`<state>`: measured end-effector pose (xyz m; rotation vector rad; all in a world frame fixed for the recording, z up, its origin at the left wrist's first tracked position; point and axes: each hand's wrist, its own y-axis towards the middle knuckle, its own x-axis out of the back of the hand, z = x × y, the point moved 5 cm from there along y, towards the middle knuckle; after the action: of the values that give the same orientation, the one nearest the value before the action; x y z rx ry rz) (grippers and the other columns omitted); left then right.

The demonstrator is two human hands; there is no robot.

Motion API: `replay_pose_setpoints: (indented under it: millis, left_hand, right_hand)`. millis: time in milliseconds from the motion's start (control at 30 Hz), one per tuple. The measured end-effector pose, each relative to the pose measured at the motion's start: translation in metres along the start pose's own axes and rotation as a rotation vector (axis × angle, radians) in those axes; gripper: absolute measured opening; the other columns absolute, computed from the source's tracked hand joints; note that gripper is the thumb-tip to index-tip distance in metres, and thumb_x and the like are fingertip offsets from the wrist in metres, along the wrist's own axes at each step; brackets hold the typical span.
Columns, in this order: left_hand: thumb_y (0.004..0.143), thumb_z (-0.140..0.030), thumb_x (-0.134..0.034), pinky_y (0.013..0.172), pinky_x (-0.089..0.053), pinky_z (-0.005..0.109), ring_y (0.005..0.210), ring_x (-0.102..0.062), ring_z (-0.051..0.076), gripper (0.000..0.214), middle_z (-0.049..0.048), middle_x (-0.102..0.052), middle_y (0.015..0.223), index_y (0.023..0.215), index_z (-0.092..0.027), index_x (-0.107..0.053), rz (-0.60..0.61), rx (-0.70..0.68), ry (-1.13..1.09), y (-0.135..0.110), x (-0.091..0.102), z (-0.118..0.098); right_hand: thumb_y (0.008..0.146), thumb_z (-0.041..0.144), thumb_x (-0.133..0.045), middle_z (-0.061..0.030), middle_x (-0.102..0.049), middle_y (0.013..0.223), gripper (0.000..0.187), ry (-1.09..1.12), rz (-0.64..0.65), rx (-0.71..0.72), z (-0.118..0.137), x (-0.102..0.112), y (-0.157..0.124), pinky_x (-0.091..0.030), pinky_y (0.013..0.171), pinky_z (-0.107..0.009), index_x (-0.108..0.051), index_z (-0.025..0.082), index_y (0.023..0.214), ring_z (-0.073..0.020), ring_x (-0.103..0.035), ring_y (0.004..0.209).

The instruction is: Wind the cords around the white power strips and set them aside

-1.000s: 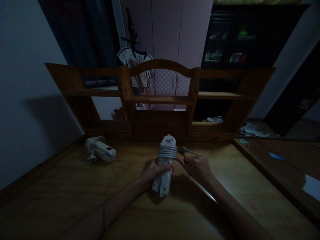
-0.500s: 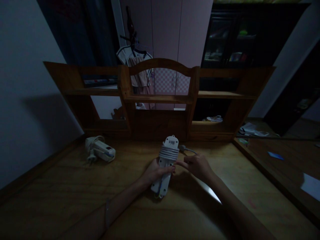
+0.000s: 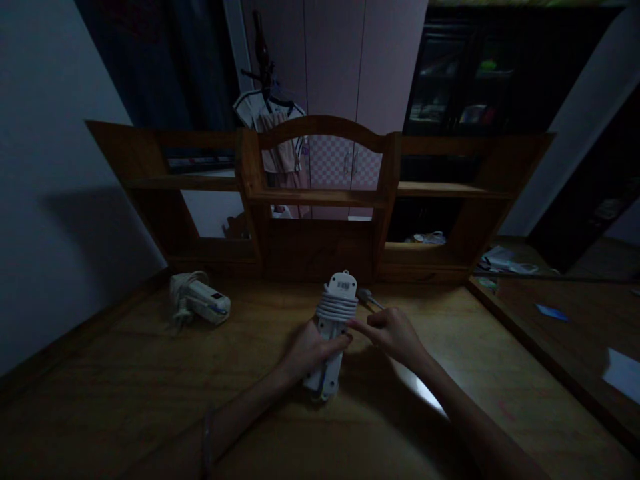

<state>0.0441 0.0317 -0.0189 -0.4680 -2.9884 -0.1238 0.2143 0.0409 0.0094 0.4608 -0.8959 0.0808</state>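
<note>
A white power strip (image 3: 330, 373) is tilted upright over the wooden desk, its back with a label and screws facing me. Several turns of its grey-white power cord (image 3: 337, 307) are wound around its upper half. My left hand (image 3: 314, 347) is closed around the strip just below the coils, thumb across its back. At the lower right edge of the coils, my right hand (image 3: 393, 333) has its fingers curled and pinched at the cord; the fingertips are partly hidden. The cord's plug (image 3: 366, 294) lies behind the strip, its cable running toward my right hand.
At the left of the desk (image 3: 240, 413) lies another white power strip (image 3: 207, 301) with its cord bundled and its plug beside it. A wooden shelf unit (image 3: 320, 197) stands along the far edge. On the lower surface at right are a blue card (image 3: 551, 312) and white paper (image 3: 623, 373).
My right hand has shifted slightly, its fingertips now a little higher against the lowest coil. The strip's lower end has moved slightly to the right; my left hand keeps its hold.
</note>
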Motion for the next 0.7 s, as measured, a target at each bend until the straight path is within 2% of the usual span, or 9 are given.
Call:
replay_pose_setpoints:
  millis: [267,467,567,700]
  left_hand:
    - [0.07,-0.036,-0.071,0.052,-0.048,0.022,0.058,-0.063,0.015,0.029,0.0019,-0.064,0.069,0.086,-0.014,-0.06,-0.001,0.035,-0.056,0.001,0.0,0.006]
    - [0.071,-0.038,-0.072,0.051,-0.05,0.023,0.057,-0.064,0.016,0.034,0.0021,-0.065,0.072,0.092,-0.014,-0.059,0.011,0.042,-0.144,0.002,-0.001,0.01]
    - [0.068,-0.04,-0.074,0.051,-0.049,0.023,0.057,-0.064,0.016,0.035,0.0037,-0.066,0.069,0.086,-0.013,-0.062,0.0,0.099,-0.17,0.002,-0.002,0.012]
    - [0.066,-0.042,-0.075,0.054,-0.05,0.024,0.058,-0.064,0.017,0.037,0.007,-0.068,0.069,0.083,-0.011,-0.064,0.038,0.251,-0.258,0.0,-0.006,0.02]
  right_hand:
    - [0.083,0.066,-0.049,0.0047,-0.028,0.043,0.066,-0.015,-0.055,-0.006,0.004,0.0,-0.002,-0.016,0.046,-0.024,-0.038,0.015,0.042,-0.0061,-0.026,0.042]
    - [0.084,0.066,-0.048,0.0046,-0.03,0.042,0.066,-0.063,-0.087,0.016,0.005,-0.002,-0.003,-0.017,0.045,-0.024,-0.043,0.015,0.042,-0.0061,-0.029,0.041]
    - [0.086,0.063,-0.046,0.004,-0.034,0.041,0.065,-0.122,-0.134,0.034,0.007,-0.003,-0.004,-0.017,0.046,-0.025,-0.048,0.015,0.043,-0.0066,-0.032,0.039]
    - [0.088,0.062,-0.045,0.0017,-0.042,0.04,0.064,-0.22,-0.194,0.039,0.007,-0.002,-0.005,-0.02,0.048,-0.026,-0.052,0.016,0.044,-0.0084,-0.038,0.039]
